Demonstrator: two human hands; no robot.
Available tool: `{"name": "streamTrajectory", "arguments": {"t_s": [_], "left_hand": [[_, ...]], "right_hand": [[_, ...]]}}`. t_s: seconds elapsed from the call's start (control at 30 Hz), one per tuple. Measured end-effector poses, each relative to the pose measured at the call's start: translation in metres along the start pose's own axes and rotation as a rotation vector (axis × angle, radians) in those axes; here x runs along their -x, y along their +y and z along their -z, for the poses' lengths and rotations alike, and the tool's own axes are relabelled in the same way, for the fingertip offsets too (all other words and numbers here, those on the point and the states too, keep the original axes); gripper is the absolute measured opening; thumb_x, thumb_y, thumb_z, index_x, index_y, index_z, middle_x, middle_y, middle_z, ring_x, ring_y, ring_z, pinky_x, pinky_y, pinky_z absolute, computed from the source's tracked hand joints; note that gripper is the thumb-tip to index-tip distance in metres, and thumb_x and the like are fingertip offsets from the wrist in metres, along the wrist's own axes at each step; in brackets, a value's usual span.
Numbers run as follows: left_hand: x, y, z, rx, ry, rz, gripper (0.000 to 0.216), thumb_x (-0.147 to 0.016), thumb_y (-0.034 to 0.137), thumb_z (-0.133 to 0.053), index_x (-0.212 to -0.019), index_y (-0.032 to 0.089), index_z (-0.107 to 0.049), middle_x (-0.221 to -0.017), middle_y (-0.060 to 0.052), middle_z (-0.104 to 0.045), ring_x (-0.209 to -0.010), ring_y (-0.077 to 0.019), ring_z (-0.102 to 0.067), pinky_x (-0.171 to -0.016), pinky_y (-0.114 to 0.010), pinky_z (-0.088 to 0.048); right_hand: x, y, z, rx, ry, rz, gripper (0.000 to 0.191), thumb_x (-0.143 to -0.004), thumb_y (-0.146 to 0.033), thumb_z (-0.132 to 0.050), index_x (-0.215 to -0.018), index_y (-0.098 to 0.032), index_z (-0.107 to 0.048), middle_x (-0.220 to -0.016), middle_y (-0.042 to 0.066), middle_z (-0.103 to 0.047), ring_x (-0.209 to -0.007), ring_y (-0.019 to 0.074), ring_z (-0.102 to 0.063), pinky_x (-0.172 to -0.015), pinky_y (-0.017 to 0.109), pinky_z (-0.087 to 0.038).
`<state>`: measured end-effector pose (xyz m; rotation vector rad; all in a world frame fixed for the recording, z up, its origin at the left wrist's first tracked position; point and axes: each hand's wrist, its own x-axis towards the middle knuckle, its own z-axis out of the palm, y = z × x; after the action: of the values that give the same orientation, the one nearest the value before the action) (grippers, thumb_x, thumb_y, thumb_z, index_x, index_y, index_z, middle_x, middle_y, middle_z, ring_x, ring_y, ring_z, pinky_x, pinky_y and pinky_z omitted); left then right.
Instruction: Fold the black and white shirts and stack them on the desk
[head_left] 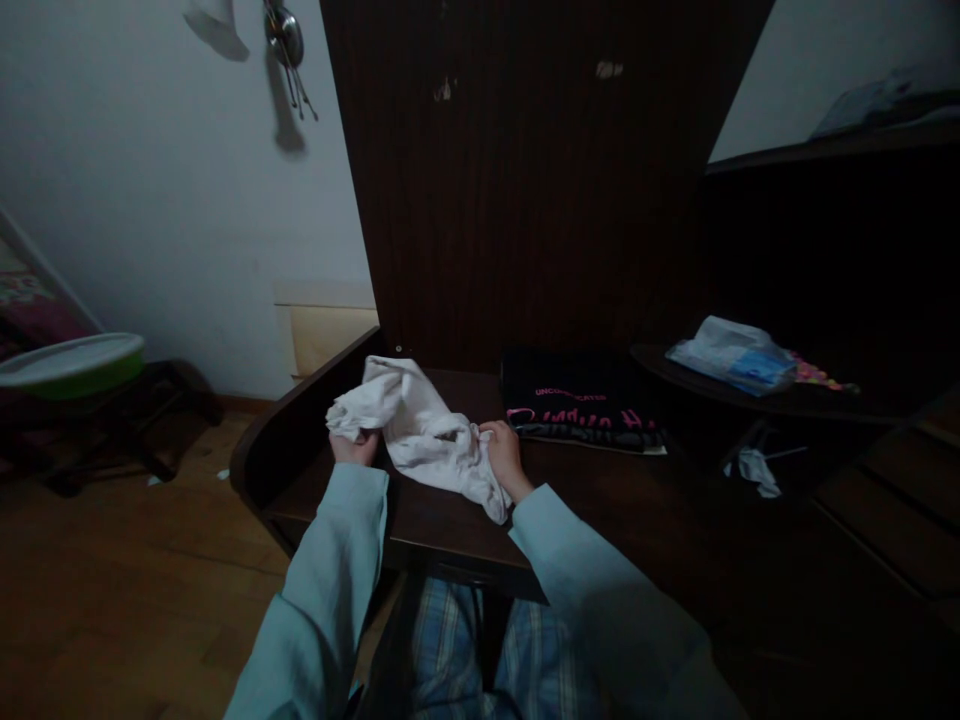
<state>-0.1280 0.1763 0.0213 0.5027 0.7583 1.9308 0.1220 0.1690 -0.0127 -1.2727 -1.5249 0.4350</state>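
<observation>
A crumpled white cloth garment (431, 430) stretches between my two hands above the dark wooden desk top (450, 525). My left hand (355, 449) grips its bunched left end, with the fingers mostly tucked under the fabric. At the garment's right end my right hand (506, 458) is closed, pinching a fold near its edge. The right part of the cloth sags onto the desk. Just behind my right hand lies a folded black garment (581, 400) with pink lettering, flat on the desk.
A corner shelf (652, 362) on the right bears a plastic tissue pack (739, 355). The desk has a raised left side panel (277, 435) and a tall dark back panel (525, 200). Further left, a green-rimmed basin (82, 370) rests on a low stool (142, 420).
</observation>
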Motion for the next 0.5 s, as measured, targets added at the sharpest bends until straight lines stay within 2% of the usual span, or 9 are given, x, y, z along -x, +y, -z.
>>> {"name": "streamTrajectory", "arguments": {"t_s": [0.1,0.2,0.27,0.37,0.43,0.5], "left_hand": [[-0.005,0.004,0.006,0.080,0.064,0.027,0.032,-0.083,0.046,-0.034,-0.086,0.022,-0.055,-0.076,-0.002,-0.062,-0.081,-0.0154,-0.060,-0.070,-0.029,-0.049],[-0.004,-0.001,0.001,0.147,0.038,0.086,0.032,-0.079,0.049,-0.042,-0.085,0.020,-0.057,-0.083,-0.005,-0.064,-0.088,-0.0195,-0.060,-0.074,-0.035,-0.049],[-0.002,-0.007,-0.004,0.082,-0.016,0.074,0.022,-0.074,0.039,-0.055,-0.082,0.019,-0.059,-0.084,-0.004,-0.065,-0.090,-0.0204,-0.059,-0.076,-0.033,-0.048],[-0.002,-0.014,-0.009,-0.082,-0.037,0.018,0.015,-0.063,0.023,-0.065,-0.076,0.017,-0.061,-0.078,-0.002,-0.066,-0.087,-0.0192,-0.060,-0.073,-0.028,-0.046],[0.000,-0.017,-0.010,-0.182,-0.038,0.018,0.020,-0.056,0.018,-0.068,-0.074,0.016,-0.061,-0.072,0.000,-0.065,-0.081,-0.0178,-0.061,-0.070,-0.026,-0.046],[0.004,-0.019,-0.012,-0.281,-0.078,0.061,0.026,-0.049,0.016,-0.070,-0.074,0.015,-0.061,-0.069,0.000,-0.065,-0.074,-0.0165,-0.062,-0.067,-0.025,-0.046]], "right_hand": [[-0.001,-0.004,0.000,-0.005,-0.014,0.016,0.033,-0.067,-0.003,-0.036,-0.072,-0.018,-0.064,-0.079,0.005,-0.061,-0.077,0.0156,-0.056,-0.074,0.027,-0.043],[0.002,-0.012,0.001,0.006,-0.078,0.060,0.026,-0.073,-0.010,-0.042,-0.080,-0.018,-0.065,-0.086,0.005,-0.060,-0.084,0.0157,-0.056,-0.080,0.027,-0.043],[0.006,-0.017,0.001,0.063,-0.162,0.086,0.021,-0.076,-0.023,-0.050,-0.089,-0.017,-0.064,-0.093,0.006,-0.058,-0.088,0.0166,-0.055,-0.081,0.028,-0.043],[0.010,-0.022,0.001,0.217,-0.300,0.110,0.046,-0.066,-0.041,-0.064,-0.106,-0.017,-0.058,-0.102,0.008,-0.054,-0.095,0.0203,-0.052,-0.082,0.031,-0.042],[0.011,-0.024,0.001,0.305,-0.373,0.106,0.057,-0.061,-0.042,-0.069,-0.110,-0.017,-0.054,-0.103,0.008,-0.053,-0.097,0.0216,-0.051,-0.082,0.032,-0.041],[0.010,-0.024,0.001,0.344,-0.410,0.092,0.051,-0.064,-0.036,-0.068,-0.108,-0.017,-0.054,-0.101,0.008,-0.054,-0.095,0.0205,-0.051,-0.080,0.030,-0.041]]}}
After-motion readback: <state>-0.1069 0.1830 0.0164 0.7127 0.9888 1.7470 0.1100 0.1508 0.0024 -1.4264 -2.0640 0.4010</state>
